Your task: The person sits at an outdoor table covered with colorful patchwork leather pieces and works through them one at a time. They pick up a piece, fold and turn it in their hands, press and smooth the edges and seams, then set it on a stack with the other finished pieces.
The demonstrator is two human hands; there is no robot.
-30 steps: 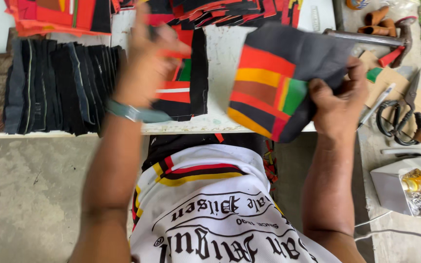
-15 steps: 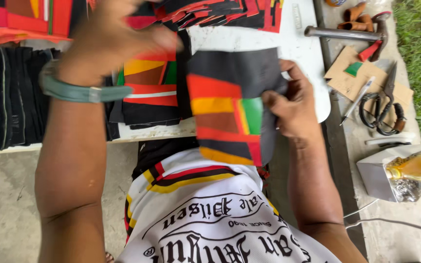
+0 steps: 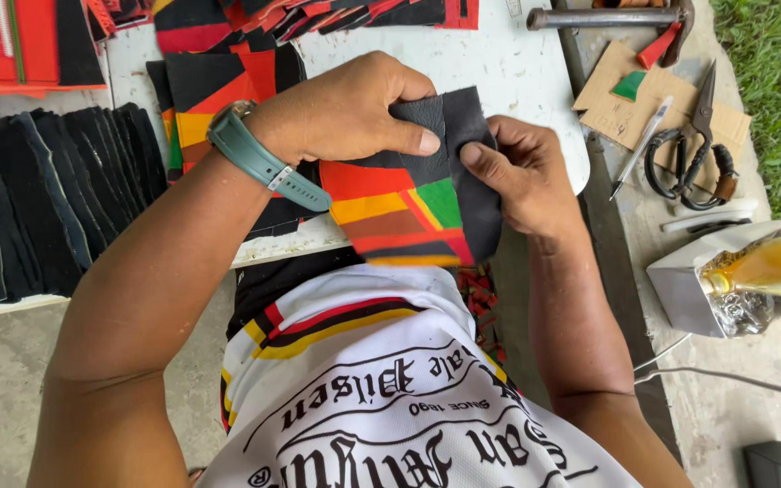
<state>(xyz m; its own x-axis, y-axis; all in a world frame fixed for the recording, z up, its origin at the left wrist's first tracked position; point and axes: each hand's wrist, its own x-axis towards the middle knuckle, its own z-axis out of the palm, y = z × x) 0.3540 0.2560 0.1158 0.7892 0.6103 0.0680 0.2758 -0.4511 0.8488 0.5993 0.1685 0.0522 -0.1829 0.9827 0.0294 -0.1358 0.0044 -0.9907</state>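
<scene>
Both my hands hold one patchwork piece point(image 3: 404, 212) of black, red, orange, yellow and green material, just above the front edge of the white table point(image 3: 517, 68). My left hand point(image 3: 354, 113), with a green watch on its wrist, pinches the black top flap from the left. My right hand point(image 3: 522, 176) grips the piece's black right edge, thumb pressed on the front. The two thumbs almost meet on the black flap.
A row of black pieces point(image 3: 38, 203) lies at the left. More patchwork pieces point(image 3: 210, 86) lie behind my left hand, red ones point(image 3: 20, 41) at the far left. Scissors point(image 3: 693, 149), a pen point(image 3: 641, 145), cardboard and a hammer point(image 3: 616, 16) sit at right, with a glue container point(image 3: 752, 271).
The patchwork piece came from the right toward the middle. My left hand left the pile on the table and took hold of the piece's top flap beside my right hand.
</scene>
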